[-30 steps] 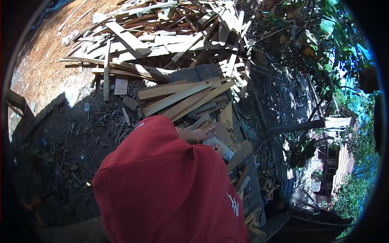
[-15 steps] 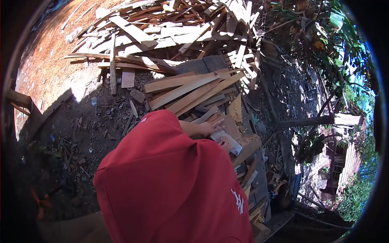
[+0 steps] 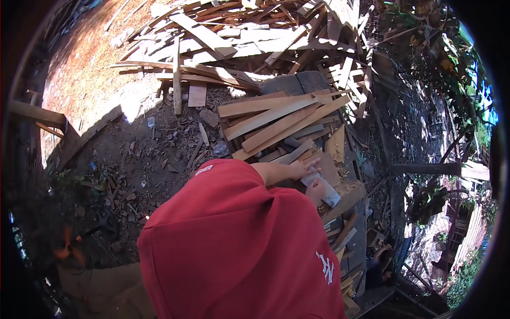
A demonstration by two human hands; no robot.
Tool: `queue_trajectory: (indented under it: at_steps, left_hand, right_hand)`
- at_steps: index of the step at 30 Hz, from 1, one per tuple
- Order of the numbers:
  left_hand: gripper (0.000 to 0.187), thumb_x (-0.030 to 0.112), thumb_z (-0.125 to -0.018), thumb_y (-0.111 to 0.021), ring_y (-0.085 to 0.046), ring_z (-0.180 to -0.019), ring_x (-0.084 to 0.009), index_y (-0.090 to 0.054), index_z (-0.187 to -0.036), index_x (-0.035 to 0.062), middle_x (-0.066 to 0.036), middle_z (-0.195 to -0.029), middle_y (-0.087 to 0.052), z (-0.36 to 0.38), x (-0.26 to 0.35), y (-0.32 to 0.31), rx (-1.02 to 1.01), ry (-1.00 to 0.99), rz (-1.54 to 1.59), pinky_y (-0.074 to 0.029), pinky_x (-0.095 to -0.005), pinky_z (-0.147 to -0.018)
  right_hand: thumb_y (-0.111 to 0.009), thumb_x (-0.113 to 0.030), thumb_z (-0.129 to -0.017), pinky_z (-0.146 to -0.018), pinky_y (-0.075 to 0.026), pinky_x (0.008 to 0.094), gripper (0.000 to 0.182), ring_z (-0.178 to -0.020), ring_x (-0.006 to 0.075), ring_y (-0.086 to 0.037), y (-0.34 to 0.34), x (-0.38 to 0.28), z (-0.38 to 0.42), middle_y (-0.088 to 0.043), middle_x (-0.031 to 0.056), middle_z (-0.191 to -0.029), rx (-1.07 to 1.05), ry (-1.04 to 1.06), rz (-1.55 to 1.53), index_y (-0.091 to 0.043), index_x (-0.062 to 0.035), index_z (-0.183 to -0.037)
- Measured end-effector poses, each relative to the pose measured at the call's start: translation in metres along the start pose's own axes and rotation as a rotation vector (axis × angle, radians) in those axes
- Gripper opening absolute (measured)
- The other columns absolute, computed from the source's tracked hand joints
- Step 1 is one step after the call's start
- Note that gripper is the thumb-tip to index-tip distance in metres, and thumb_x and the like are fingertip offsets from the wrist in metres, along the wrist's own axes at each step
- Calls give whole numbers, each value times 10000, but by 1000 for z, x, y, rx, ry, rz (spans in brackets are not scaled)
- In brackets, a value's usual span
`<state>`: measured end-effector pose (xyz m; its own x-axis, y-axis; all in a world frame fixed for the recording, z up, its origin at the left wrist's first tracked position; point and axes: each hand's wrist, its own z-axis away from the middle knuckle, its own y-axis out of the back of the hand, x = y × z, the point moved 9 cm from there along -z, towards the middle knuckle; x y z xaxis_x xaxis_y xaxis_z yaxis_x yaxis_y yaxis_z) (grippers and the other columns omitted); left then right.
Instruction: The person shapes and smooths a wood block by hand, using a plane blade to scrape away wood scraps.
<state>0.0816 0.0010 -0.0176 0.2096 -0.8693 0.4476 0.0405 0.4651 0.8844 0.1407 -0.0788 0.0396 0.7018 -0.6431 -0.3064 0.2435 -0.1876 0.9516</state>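
Note:
My left hand (image 3: 302,168) reaches out from the red sleeve, its fingers apart and lying at the upper end of a pale, flat rectangular piece (image 3: 330,195). I cannot make out what the piece is made of. Beside it, my right hand (image 3: 316,192) is curled with its fingers against the piece's near edge; the forearm is hidden behind the red shirt (image 3: 234,239). Under and around the piece are a brown board (image 3: 325,166) and a thicker length of wood (image 3: 345,201) with shavings on it.
Several long wooden strips (image 3: 284,119) lie stacked just beyond my hands. A large heap of offcuts (image 3: 239,40) covers the ground at the top. A beam (image 3: 37,111) juts in at the left, and an orange bladed object (image 3: 69,248) sits at lower left.
The whole view has shifted, so the scene sits farther right and slightly lower at the bench. Both hands remain at the pale piece, the right one looking more curled.

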Motion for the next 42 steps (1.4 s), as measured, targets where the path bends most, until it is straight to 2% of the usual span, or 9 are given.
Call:
queue_trajectory:
  at_steps: [3, 5, 9, 15, 20, 24, 27, 35, 42]
  left_hand:
    - [1105, 145, -727, -752, -665, -906, -354, -11, -1542, 240, -243, -1561, 138, 2, -1, -4, 8, 45, -28, -562, -370, -741]
    - [1107, 187, -688, -778, -644, -942, -377, -71, -1539, 172, -239, -1573, 58, 5, -12, -30, 197, 78, 3, -545, -423, -784]
    - [1069, 172, -710, -765, -621, -1031, -385, -83, -1533, 147, -273, -1560, 50, 104, -40, 6, 82, 327, 120, -543, -441, -807]
    - [995, 128, -780, -717, -534, -1155, -456, -46, -1510, 48, -305, -1537, 61, 260, -88, -25, 223, 749, 461, -527, -438, -872]
    - [833, 195, -826, -662, -596, -1042, -423, -184, -1494, 56, -285, -1406, -302, 275, -73, -17, 227, 779, 360, -504, -470, -890]
    - [769, 176, -814, -659, -603, -1032, -418, -267, -1460, 38, -288, -1455, -236, 277, -64, -12, 216, 763, 296, -508, -469, -889]
    - [746, 169, -815, -648, -599, -1041, -427, -281, -1448, 30, -293, -1502, -145, 286, -82, -36, 250, 884, 436, -499, -471, -910]
    - [741, 198, -831, -630, -582, -1098, -424, -271, -1450, 7, -347, -1516, 33, 351, -114, -66, 550, 1294, 614, -478, -464, -954]
    - [752, 238, -826, -638, -560, -1122, -458, -277, -1446, 12, -364, -1503, 84, 371, -101, -86, 476, 1421, 665, -458, -464, -989]
  right_hand:
    - [-513, -181, -906, -769, -446, 522, 262, -874, 441, -569, 7, -10, 3, -618, 267, -885, -4, 51, 28, -625, 12, -1045]
    - [-515, -146, -895, -757, -449, 529, 263, -835, 465, -574, 1, -3, 1, -622, 270, -878, -19, 56, -38, -632, 30, -1052]
    - [-507, -130, -905, -830, -468, 496, 306, -972, 437, -603, -8, 5, -6, -645, 280, -1027, -103, 77, -90, -634, 73, -1095]
    - [-479, -155, -929, -794, -474, 496, 278, -925, 425, -607, -10, -4, -4, -639, 260, -975, -134, 109, 18, -628, 63, -1017]
    - [-456, -168, -939, -775, -472, 504, 279, -898, 428, -606, -13, -6, -5, -632, 257, -947, -82, 91, 37, -618, 53, -991]
    - [-454, -114, -863, -677, -471, 515, 231, -766, 435, -613, -11, -1, -5, -639, 246, -810, 104, 142, -47, -626, 34, -818]
    - [-463, -156, -925, -748, -480, 512, 287, -857, 442, -615, 3, -17, 1, -646, 265, -901, -87, 65, 25, -635, 72, -912]
    - [-450, -164, -912, -712, -486, 521, 319, -790, 454, -621, -23, 8, -20, -640, 284, -818, -4, 192, 1, -637, 89, -865]
    - [-456, -132, -874, -711, -509, 517, 296, -808, 447, -642, -9, -7, -27, -657, 276, -844, -140, 187, 87, -642, 99, -861]
